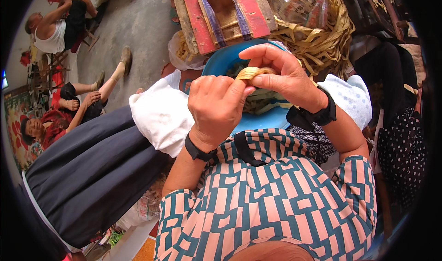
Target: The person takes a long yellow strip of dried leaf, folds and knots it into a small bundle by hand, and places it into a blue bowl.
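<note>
Both my hands meet over a blue plastic basin [264, 120], pinching a folded bundle of yellowish plant strips [249, 73]. My left hand [218, 107] has its fingers curled in and grips the bundle's left end between thumb and forefinger. On the right end, my right hand [281, 75] holds the bundle with thumb and fingers, its forefinger arched above. Paler greenish strips [264, 104] lie in the basin beneath, partly hidden by my hands. Each wrist wears a black band.
Beyond the basin stands a red board [193, 17] with a wooden box frame [224, 16]. Long dried strips [310, 43] are heaped at upper right beside a plastic bag [300, 5]. A white cloth [164, 118] lies left. People sit at left; a person in dark clothing is close at right.
</note>
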### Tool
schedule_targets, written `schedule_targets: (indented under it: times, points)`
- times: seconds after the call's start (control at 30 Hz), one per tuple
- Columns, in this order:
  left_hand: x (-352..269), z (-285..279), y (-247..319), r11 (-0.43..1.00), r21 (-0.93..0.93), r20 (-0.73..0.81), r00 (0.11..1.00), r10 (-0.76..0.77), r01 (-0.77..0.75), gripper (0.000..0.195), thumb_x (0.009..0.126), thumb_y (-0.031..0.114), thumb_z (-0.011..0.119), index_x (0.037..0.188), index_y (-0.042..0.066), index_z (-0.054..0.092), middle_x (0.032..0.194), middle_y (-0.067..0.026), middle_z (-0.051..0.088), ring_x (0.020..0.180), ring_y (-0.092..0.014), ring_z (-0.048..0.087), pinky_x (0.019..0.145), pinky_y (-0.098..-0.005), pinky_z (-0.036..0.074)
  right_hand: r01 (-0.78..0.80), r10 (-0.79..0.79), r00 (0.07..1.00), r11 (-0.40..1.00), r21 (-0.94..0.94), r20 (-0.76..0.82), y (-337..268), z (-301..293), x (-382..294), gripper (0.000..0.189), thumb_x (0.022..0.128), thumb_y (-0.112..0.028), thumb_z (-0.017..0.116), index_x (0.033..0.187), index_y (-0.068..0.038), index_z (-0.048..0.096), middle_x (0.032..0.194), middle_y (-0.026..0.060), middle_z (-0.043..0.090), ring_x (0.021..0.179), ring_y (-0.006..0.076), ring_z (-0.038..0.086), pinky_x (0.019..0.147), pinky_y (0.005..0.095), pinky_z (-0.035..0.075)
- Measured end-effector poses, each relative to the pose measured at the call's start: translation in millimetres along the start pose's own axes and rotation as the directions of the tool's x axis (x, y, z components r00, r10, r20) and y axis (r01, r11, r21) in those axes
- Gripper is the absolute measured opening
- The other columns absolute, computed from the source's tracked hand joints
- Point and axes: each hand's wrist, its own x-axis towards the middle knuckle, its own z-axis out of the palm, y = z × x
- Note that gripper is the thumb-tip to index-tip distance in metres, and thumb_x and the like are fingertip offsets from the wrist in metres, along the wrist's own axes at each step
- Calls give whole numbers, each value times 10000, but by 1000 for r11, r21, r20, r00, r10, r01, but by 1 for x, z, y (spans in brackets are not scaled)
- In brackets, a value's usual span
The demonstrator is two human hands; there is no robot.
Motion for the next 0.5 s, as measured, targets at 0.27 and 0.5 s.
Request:
schedule_targets:
  times: [0.27, 0.5]
  points:
    - [-3, 5, -8, 668, -632, 294, 919, -264, 394, 140, 927, 96, 765, 907, -25, 697, 750, -32, 661, 647, -91, 583, 568, -248, 443, 129, -123, 992, 918, -375, 42, 6, 3, -6, 387, 1004, -93, 654, 1373, -10, 576, 851, 14, 629, 753, 53, 579, 657, 233, 479]
    - [-18, -15, -26, -117, -762, 601, 631, -491, 636, 188, 1015, 165, 645, 921, 2, 651, 711, -57, 642, 518, -75, 522, 517, -203, 424, 37, -12, 998, 918, -394, 65, -23, -20, -26, 394, 994, -89, 670, 1371, -9, 588, 626, -54, 464, 549, 37, 415, 508, 230, 350]
